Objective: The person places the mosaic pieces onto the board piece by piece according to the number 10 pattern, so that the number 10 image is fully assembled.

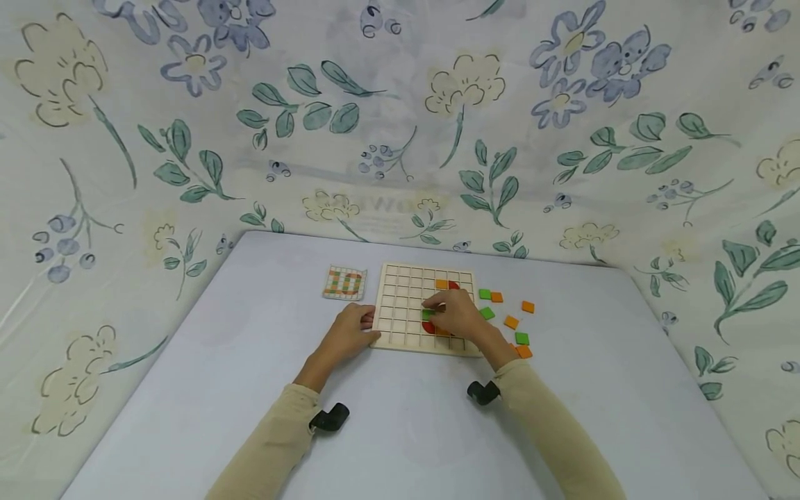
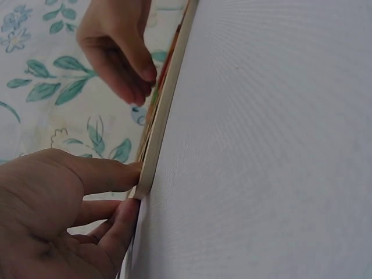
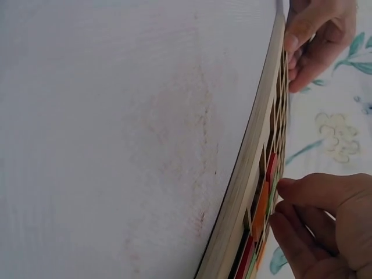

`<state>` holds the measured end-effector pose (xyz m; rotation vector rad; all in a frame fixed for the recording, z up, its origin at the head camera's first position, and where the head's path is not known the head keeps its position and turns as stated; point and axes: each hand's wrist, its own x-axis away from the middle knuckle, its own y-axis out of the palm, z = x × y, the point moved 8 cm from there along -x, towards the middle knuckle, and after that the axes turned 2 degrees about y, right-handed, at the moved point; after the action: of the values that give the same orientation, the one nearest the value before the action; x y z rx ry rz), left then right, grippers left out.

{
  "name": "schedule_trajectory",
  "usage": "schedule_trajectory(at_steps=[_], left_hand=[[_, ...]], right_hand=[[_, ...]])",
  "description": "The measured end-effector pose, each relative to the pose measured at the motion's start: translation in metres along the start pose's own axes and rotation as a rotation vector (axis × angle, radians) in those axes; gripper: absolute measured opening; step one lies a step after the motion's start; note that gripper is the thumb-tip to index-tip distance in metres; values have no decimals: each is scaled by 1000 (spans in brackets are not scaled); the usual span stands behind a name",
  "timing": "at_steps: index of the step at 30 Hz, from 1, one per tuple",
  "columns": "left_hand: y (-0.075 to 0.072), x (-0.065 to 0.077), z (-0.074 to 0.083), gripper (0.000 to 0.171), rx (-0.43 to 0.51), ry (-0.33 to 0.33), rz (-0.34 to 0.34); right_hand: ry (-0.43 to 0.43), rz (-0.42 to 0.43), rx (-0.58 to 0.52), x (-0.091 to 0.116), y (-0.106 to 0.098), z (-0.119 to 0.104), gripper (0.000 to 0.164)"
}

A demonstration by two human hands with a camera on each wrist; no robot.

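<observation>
A wooden grid board (image 1: 396, 290) lies on the table. My left hand (image 1: 347, 332) grips its near left corner, thumb on the top and fingers at the side. Over the right part of the grid, my right hand (image 1: 457, 314) holds a green square tile (image 1: 428, 314) between thumb and fingers, at a cell. In the right wrist view, that green tile shows as a thin strip between the fingertips. Next to it sits a red rounded piece (image 1: 428, 327). An orange tile (image 1: 442, 284) and another red piece (image 1: 453, 285) lie farther back. My right hand covers some cells.
Left of the board lies a small pattern card (image 1: 344, 282) with a coloured grid. Several loose green tiles (image 1: 521, 339) and orange tiles (image 1: 528, 306) are scattered right of the board. A flowered cloth (image 1: 400, 173) hangs behind the white table (image 1: 400, 430).
</observation>
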<state>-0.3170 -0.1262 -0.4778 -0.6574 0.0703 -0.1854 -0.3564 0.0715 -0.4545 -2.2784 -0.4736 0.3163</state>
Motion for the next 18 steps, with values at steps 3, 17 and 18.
schedule_trajectory(at_steps=[3,17,18], left_hand=[[-1,0,0,54,-1,2,-4],[-1,0,1,55,-8,-3,-6],[-1,0,1,54,-9,-5,-7]], right_hand=[[-2,-5,11,-2,2,-1,24],[-49,-14,73,-1,-1,-1,22],[-53,-8,75,0,-3,0,22]])
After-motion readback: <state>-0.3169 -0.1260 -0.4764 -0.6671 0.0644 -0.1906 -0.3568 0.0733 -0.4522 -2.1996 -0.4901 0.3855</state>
